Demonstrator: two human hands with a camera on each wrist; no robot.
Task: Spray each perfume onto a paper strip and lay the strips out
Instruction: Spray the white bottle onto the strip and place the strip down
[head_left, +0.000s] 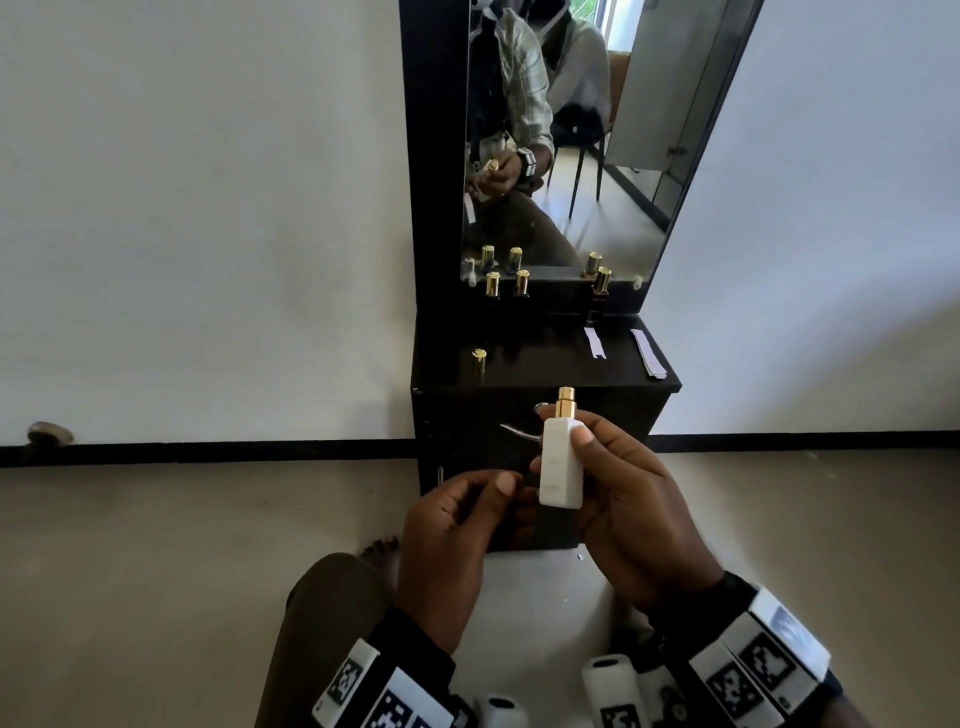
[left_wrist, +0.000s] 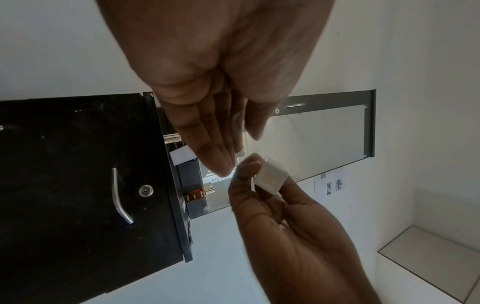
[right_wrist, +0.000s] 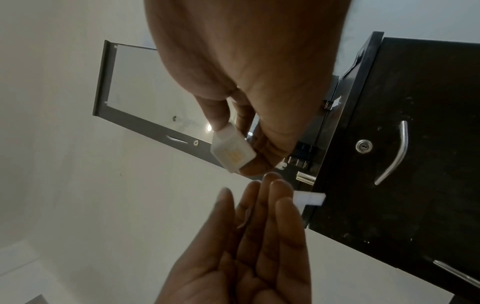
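My right hand (head_left: 597, 467) grips a white perfume bottle (head_left: 561, 462) upright in front of the black cabinet, its gold sprayer bare and uppermost. The wrist views show the same bottle (left_wrist: 271, 176) (right_wrist: 232, 152) from below. My left hand (head_left: 511, 496) is just left of it, thumb pressed against nearly straight fingers. It pinches a thin paper strip (right_wrist: 244, 218), seen edge-on and also hanging down in the mirror reflection (head_left: 470, 208). A loose gold cap (head_left: 479, 360) stands on the cabinet top. Two groups of white strips (head_left: 595, 343) (head_left: 649, 353) lie on the top at the right.
Three gold-capped bottles (head_left: 492, 285) (head_left: 521, 283) (head_left: 601, 283) stand against the mirror (head_left: 597, 208) at the back of the cabinet top (head_left: 530, 364). A metal door handle (head_left: 519, 434) is just behind the bottle. White rolls (head_left: 608, 680) lie on the floor by my wrists.
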